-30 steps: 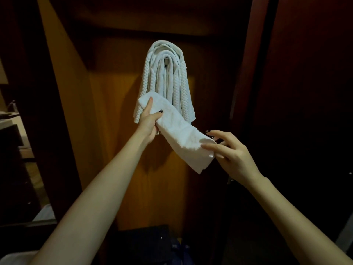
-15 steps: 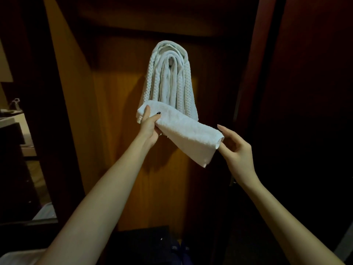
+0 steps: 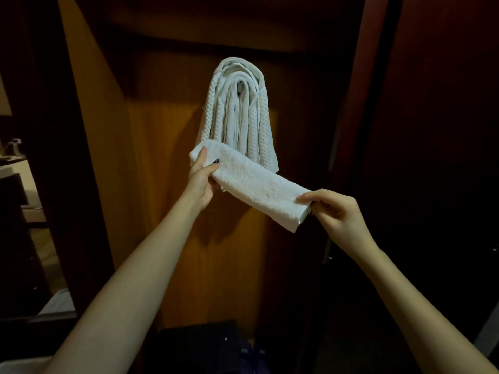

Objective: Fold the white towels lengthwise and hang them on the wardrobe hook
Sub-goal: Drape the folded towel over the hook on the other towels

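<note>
Your left hand (image 3: 201, 179) grips the upper end of the folded towel (image 3: 256, 184), thumb laid across the top face, the other fingers mostly hidden behind the cloth. Your right hand (image 3: 332, 211) pinches the lower end, thumb on top, fingers curled beneath. The folded towel runs as a narrow strip between your two hands, sloping down from left to right, held in the air.

Progress, as a judgement:
- The lengthwise fold looks done on this one: long, narrow, layers lined up at the right-hand end.
- Hanging is not yet done.
- The hung towels (image 3: 237, 117) sit on the hook (image 3: 239, 86), above and just right of your left hand. Their lower ends reach down behind the strip beside your left thumb. Touching or only overlapping in view: cannot tell.

Left to do: raise the strip above both hands and drape it over the hook, on top of the bundle. That bundle is already thick, so room may be tight.

Count:
- Hands: two, both holding.
- Towel in hand: one.
- Hook: one, only a small metal glint in the crown of the bundle.
- Hung towels: nested layers, waffle-weave outside, smoother inside. At least two; the exact number is unreadable.
- Pale cloth (image 3: 58, 303), low and well left of your left forearm: maybe more towels, cannot tell.
</note>
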Motion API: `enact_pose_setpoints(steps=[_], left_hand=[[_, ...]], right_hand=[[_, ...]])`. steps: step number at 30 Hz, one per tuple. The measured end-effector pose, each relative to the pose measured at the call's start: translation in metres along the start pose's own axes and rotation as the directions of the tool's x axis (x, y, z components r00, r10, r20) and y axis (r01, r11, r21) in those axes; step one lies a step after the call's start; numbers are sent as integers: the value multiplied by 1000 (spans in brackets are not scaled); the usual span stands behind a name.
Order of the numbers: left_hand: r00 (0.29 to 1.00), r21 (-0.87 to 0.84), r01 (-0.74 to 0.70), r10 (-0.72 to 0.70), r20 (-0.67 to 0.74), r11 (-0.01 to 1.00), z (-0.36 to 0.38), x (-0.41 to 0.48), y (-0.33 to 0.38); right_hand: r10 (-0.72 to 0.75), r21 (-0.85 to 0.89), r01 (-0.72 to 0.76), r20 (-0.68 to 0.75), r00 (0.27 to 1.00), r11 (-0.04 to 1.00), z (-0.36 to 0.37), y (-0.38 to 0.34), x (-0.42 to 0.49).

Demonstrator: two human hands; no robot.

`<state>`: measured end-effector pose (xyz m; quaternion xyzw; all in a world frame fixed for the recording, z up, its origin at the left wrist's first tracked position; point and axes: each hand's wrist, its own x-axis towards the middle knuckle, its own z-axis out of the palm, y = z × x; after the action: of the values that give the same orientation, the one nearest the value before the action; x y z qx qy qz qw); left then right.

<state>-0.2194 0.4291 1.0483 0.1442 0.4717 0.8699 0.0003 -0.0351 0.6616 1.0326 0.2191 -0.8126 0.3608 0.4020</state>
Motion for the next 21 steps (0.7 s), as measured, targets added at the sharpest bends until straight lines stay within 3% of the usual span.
enact_pose_setpoints(steps=[4,9,13,16,21], left_hand=[[999,-39,-55,55,-3,998,1,-1,5],[995,-61,-101,100,-18,993,-4,3,4],[993,-90,-119,117,-36,989,-8,9,4],[992,-76,-122,118,-54,990,-14,16,4],[992,-70,-123,120,-48,990,-13,32,12]], right_hand=[[2,-28,-4,-66,998,1000,5,3,2],[250,109,-232,-194,949,966,18,19,4],[319,110,-313,-45,947,943,16,32,15],[354,271,-363,85,931,891,18,36,23],[364,205,-340,-92,927,918,24,38,51]])
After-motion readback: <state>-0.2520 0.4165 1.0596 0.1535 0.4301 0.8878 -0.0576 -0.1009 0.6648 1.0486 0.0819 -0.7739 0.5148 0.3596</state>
